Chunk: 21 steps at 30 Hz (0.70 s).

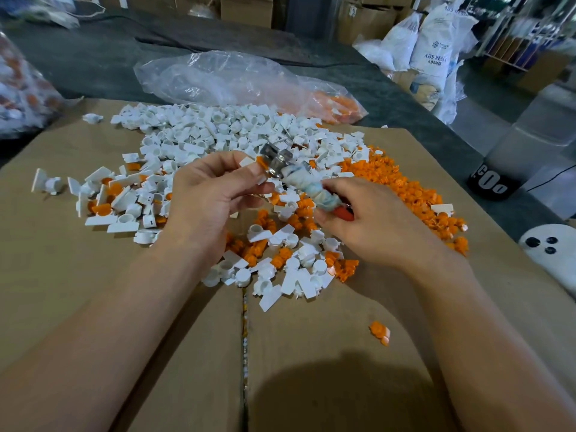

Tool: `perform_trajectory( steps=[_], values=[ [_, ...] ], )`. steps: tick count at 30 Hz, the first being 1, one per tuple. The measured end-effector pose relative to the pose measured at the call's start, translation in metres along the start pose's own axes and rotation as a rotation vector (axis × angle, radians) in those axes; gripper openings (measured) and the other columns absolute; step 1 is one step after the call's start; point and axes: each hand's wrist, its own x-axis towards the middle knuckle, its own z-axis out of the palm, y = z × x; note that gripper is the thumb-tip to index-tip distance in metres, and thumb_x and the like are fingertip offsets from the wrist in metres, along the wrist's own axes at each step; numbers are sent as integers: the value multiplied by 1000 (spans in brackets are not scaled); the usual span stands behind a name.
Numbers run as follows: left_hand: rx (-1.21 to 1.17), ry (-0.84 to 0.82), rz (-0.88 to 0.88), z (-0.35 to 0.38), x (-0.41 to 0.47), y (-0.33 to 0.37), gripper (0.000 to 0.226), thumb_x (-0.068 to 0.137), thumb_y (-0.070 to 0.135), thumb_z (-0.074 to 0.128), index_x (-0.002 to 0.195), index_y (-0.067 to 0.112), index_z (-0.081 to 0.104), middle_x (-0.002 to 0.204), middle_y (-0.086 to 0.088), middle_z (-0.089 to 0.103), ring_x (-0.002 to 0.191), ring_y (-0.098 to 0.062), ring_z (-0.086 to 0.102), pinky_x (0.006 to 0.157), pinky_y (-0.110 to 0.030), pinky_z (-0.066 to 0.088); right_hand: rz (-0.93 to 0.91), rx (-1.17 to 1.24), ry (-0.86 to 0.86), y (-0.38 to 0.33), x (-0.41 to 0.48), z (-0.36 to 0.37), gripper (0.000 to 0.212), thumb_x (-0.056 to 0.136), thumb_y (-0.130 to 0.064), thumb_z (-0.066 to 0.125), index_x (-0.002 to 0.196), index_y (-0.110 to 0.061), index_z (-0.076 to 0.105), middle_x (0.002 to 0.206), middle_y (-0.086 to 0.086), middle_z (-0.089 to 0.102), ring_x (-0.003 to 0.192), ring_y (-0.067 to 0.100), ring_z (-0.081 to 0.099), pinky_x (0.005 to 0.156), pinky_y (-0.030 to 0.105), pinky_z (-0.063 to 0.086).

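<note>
Tool [296,177]: metal head, cloth-wrapped hdl

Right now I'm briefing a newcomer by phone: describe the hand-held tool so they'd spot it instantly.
Start at the brown cardboard strewn with white and orange pieces. Above its middle the right hand grips the tool, tip at a small piece the left hand pinches. It alone has a shiny metal head and cloth-wrapped handle.

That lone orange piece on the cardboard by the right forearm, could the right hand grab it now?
Probably not at once: the right hand grips the wrapped tool, so its fingers are busy. Nothing lies over the orange piece itself.
</note>
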Motion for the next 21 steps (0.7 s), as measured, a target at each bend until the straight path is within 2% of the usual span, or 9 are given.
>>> perform_trajectory(
  steps=[5, 7, 8, 11, 16, 21],
  values=[
    [9, -2, 11, 0, 1, -1, 15, 60, 18, 68, 72, 12, 61, 58, 5, 65, 59, -13, 67, 49, -18, 48, 19, 1, -37, 0, -2, -3, 20, 90, -36, 52, 100, -18, 55, 78, -16, 44, 71, 2, 41, 63, 11, 31],
    [16, -4, 14, 0, 1, -2, 15, 60, 18, 68, 72, 12, 61, 58, 5, 65, 59, -13, 67, 49, -18, 48, 26, 4, -57, -1, -3, -5, 16, 90, -35, 52, 95, -20, 54, 76, -15, 43, 69, 3, 41, 65, 11, 30],
    [21, -5, 15, 0, 1, -2, 15, 60, 18, 68, 72, 13, 61, 58, 5, 66, 59, -13, 67, 49, -18, 49, 25, 4, -70, -2, -4, -6, 13, 90, -35, 52, 88, -22, 51, 74, -15, 43, 67, 3, 41, 63, 11, 30],
    [36, -7, 21, -1, 0, -3, 14, 59, 18, 68, 71, 14, 62, 58, 4, 66, 59, -13, 67, 49, -19, 49, 37, 5, -101, -4, -6, -8, 26, 90, -36, 52, 68, -29, 41, 66, -11, 43, 60, 5, 40, 52, 16, 29],
    [51, -24, 26, 0, 0, -3, 15, 59, 16, 67, 72, 12, 61, 57, 4, 66, 57, -13, 67, 50, -18, 49, 67, 43, -118, -7, -9, -9, 28, 90, -36, 53, 66, -29, 40, 65, -9, 44, 59, 8, 41, 52, 26, 28],
    [26, -18, 0, 0, -1, -3, 12, 61, 13, 67, 71, 10, 61, 57, 3, 65, 57, -15, 66, 50, -19, 50, 87, 49, -126, -10, -9, -8, 30, 91, -34, 52, 66, -30, 37, 66, -10, 44, 60, 7, 41, 51, 23, 27]
  ],
)
